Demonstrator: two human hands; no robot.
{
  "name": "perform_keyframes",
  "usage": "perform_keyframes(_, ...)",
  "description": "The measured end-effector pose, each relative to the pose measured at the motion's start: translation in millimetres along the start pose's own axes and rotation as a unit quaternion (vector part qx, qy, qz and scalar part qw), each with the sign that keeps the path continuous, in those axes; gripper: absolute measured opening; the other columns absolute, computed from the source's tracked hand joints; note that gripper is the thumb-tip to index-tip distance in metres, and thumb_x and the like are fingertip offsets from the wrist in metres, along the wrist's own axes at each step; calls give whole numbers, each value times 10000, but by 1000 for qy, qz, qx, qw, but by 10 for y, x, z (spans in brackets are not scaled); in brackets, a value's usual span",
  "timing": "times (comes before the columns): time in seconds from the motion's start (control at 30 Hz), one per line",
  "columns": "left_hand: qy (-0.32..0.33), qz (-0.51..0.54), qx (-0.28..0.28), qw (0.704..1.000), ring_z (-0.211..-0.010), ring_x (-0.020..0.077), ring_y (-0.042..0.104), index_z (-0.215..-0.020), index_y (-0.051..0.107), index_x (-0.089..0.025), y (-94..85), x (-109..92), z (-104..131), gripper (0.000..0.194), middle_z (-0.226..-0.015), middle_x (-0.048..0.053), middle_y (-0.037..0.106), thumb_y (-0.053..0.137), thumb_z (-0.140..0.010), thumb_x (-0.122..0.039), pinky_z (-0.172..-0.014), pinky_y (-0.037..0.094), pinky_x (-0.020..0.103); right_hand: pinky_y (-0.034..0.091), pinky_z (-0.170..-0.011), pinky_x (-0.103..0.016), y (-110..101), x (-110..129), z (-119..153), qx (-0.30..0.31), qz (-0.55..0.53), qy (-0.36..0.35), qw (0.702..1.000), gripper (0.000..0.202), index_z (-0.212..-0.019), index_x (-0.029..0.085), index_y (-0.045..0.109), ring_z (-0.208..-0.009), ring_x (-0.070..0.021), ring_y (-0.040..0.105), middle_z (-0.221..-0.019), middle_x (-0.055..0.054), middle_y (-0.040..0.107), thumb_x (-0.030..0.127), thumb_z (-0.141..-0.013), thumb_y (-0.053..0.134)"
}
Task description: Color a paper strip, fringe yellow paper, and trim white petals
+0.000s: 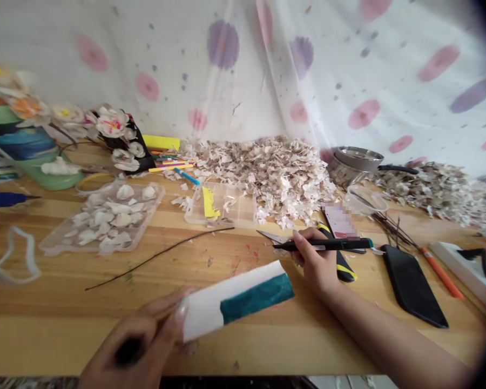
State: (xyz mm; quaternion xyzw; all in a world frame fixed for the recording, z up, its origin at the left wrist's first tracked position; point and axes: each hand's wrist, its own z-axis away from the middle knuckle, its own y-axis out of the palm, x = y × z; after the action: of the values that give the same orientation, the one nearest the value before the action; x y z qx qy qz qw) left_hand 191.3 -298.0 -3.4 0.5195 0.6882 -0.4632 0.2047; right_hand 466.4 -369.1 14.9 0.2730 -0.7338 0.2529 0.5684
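My left hand [146,337] pinches the left end of a white paper strip [204,308] above the front of the table. A dark teal patch [257,297] covers much of the strip's right part. To the right, my right hand [314,259] is closed round a black marker [328,245], held nearly level and pointing left. The marker is apart from the paper. Scissors [270,236] with black and yellow handles lie beneath my right hand, partly hidden by it.
A clear tray [47,243] of white petals stands left, behind a thin dark stick [162,251]. Another clear box [247,213] and a heap of dried flakes [267,167] lie farther back. At right are a black phone-like object [413,286], an orange pen [443,274] and a power strip [470,275].
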Motion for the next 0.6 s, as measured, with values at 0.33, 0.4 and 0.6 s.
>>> perform_keyframes(0.33,63,-61,109,990,-1102,245,607,-832,542,-221,94,-76,-187,167,-1183,87,631,487,-885,-369,-925,510,381,221,-364,-199,-2,30,34,33,-24,25,999,350,-655,179,538,-371,-66,328,-433,57,433,471,-807,656)
perform_keyframes(0.4,62,-23,148,987,-947,210,656,-968,525,-213,144,-180,-176,176,-1003,79,659,408,-918,-336,-796,556,328,210,-353,-190,1,79,87,76,-29,27,996,330,-680,176,555,-377,-58,318,-468,55,445,459,-800,671)
perform_keyframes(0.6,90,3,272,958,-636,152,671,-884,573,-229,332,-368,-115,138,-724,-7,685,473,-909,-320,-545,538,218,371,-397,-187,40,253,241,254,-68,0,965,263,-781,163,615,-452,-74,475,-653,-9,596,398,-753,730)
